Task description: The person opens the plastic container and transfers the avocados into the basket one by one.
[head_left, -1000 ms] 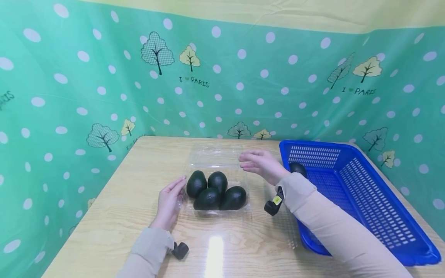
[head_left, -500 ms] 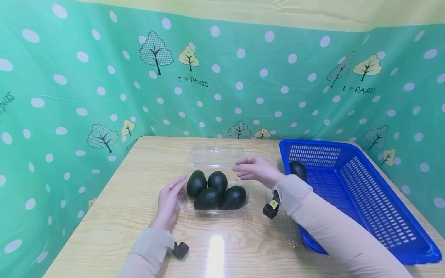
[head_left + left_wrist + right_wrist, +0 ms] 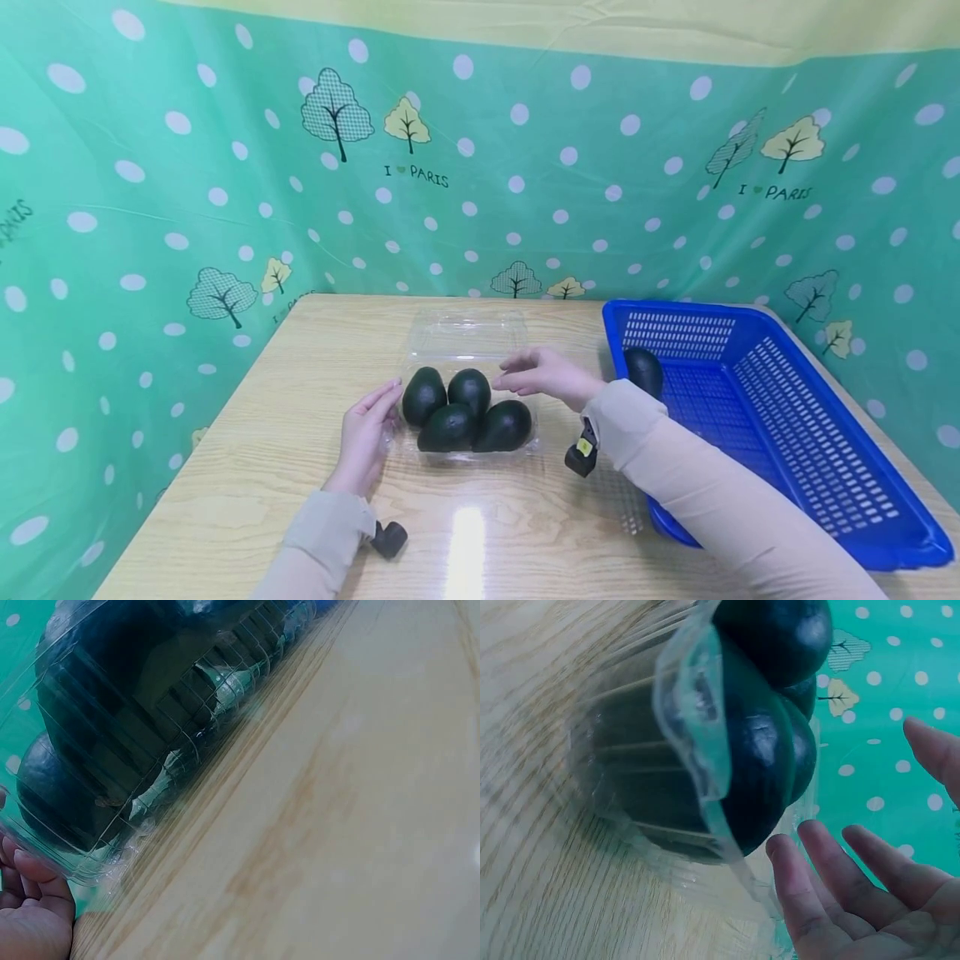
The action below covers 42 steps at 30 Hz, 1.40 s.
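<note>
A clear plastic clamshell container sits on the table with its lid folded back. Several dark avocados fill its left, front and back; one is in the front right. My left hand holds the container's left rim; in the left wrist view, the curled fingers lie against that edge. Above the back right part of the container hovers my right hand, fingers spread and nothing in them. The right wrist view shows its fingertips beside the container wall, thumb apart.
On the right stands a blue perforated basket, with a dark avocado inside at its back left. My right sleeve crosses over its near left side. A green dotted curtain hangs behind the wooden table.
My right hand has come left and slightly toward me, from beside the lid to over the container's back right. The left hand and the avocados have stayed in place.
</note>
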Tool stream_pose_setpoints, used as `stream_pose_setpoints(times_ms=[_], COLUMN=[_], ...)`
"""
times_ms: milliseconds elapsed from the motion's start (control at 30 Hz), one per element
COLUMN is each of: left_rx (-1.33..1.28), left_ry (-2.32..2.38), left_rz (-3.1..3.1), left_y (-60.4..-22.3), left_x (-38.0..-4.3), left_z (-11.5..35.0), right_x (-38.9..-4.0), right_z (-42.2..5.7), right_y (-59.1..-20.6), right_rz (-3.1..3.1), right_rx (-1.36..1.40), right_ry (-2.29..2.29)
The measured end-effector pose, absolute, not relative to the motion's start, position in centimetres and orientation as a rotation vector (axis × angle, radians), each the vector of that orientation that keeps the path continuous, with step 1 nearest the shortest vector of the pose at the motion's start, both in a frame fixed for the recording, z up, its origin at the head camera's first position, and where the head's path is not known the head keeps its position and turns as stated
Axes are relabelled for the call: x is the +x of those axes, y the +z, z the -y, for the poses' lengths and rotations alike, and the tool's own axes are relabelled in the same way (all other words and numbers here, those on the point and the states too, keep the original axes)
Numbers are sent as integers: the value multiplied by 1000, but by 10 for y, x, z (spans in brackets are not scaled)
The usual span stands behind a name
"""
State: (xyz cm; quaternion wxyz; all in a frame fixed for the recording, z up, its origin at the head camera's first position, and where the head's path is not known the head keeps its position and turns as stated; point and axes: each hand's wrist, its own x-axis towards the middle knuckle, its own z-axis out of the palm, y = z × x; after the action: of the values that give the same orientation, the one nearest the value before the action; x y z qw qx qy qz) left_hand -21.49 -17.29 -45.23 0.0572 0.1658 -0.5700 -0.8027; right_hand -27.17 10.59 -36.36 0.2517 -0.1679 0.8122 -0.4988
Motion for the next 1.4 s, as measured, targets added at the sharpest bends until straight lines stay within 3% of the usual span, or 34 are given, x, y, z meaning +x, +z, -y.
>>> stream_pose_setpoints(times_ms=[1400], left_rx=[493], left_ry=[-2426], left_rz=[1698], left_y=[-455], left_x=[-216], left_z=[173], right_x=[-264], right_z=[-92], right_y=[-373], right_rz=[-2543], right_rx=[-797], right_ry=[-727])
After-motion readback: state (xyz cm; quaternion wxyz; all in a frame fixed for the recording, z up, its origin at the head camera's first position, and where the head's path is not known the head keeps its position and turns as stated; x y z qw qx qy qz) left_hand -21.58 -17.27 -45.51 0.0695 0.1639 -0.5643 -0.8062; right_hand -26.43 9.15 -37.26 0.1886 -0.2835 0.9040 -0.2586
